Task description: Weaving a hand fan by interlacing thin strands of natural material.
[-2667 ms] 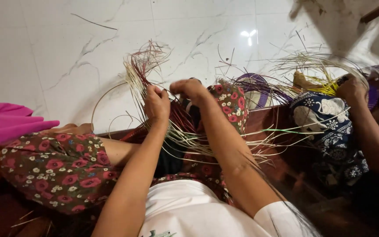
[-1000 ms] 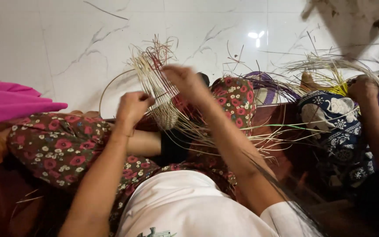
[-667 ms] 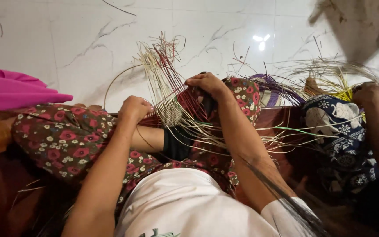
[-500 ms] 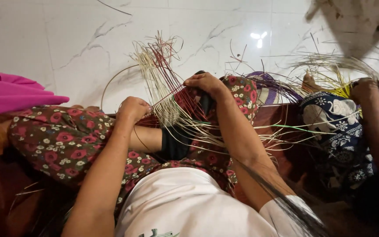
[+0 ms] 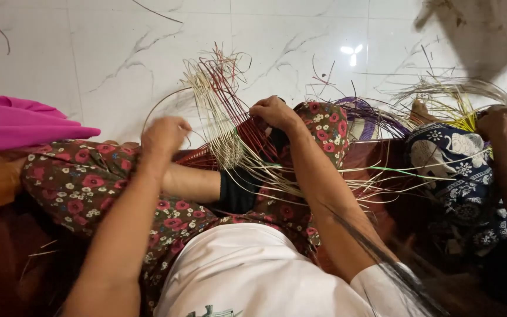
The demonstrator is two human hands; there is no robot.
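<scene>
A white short-sleeved shirt (image 5: 247, 276) is worn, with brown trousers (image 5: 89, 188) printed in red and white flowers; both forearms are left bare.

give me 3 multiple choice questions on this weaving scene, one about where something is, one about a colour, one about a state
1. Where is the bundle of pale and red strands?
A. between the two hands, over the lap
B. on the pink cloth
C. behind the person

2. What colour is the cloth at the left edge?
A. green
B. pink
C. black

3. How is the right hand?
A. lying flat on the floor
B. hanging free in the air
C. closed on the strands

Answers: 1 A, the strands rise between the left hand and the right hand above the flowered trousers. 2 B, it is plain bright pink. 3 C, its fingers curl into the bundle.
</scene>
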